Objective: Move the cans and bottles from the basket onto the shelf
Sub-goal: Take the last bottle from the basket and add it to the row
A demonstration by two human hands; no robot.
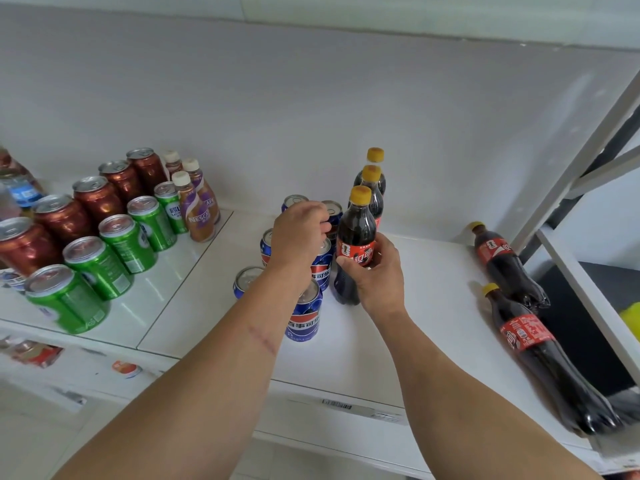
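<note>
Gripping the front cola bottle (356, 237) low on its label, the right hand (377, 275) stands it upright on the shelf (433, 306) behind two others, likely extending that row; the left hand (298, 237), fingers curled, rests over the blue cans (306, 320), perhaps steadying them. No basket is in view.

We see both our bare forearms reaching forward and up from the bottom edge, converging toward the middle. Our left hand (299, 233) hangs palm down, wrist bent, fingers curled loosely downward, and we cannot tell whether it grips anything. Our right hand (375, 271) is turned thumb-side left, with thumb and fingers wrapped around something upright. A thin reddish scratch crosses our left forearm.
</note>
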